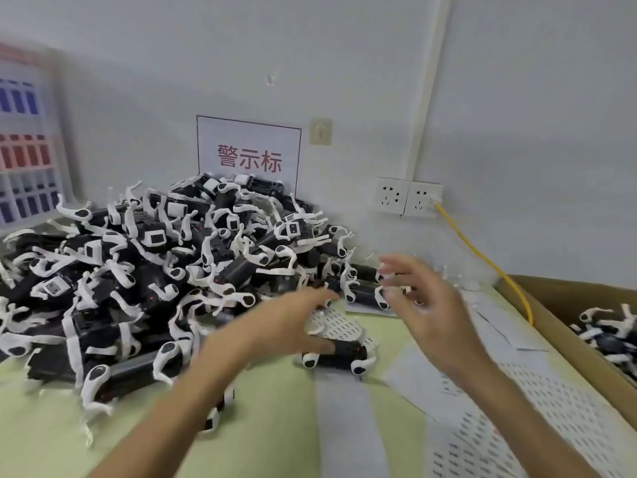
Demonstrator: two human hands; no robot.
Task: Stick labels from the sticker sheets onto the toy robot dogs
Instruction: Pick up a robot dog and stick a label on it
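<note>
Black-and-white plastic everywhere: one toy robot dog lies on its side just right of center frame, partly on a sticker sheet and touching the left hand. That hand sits low with fingers loosely spread, thumb side against the dog; I can't tell if it's actually gripping it or just resting there. The right hand is up in the air right of center, fingers spread and badly blurred, nothing pinched in it that I can make out.

More sticker sheets are fanned over the pale green counter in the lower right, overlapping each other. Behind the left hand, filling the left half of the frame, is the huge pile of dogs, legs tangled together. At the right edge there's a cardboard box with more dogs in it, and a yellow cable running from the wall socket down behind it.

What I'd worry about:
- the legs in that pile look hooked into each other, so pulling one out could drag a few onto the sheets
- loose overlapping sheets could slide or crease under a hand or dog, and a peeled label might fold on itself
- labelled and unlabelled dogs could easily get mixed, since pile and box look identical from here
- a sleeve-level swipe near the cable could snag it
</note>
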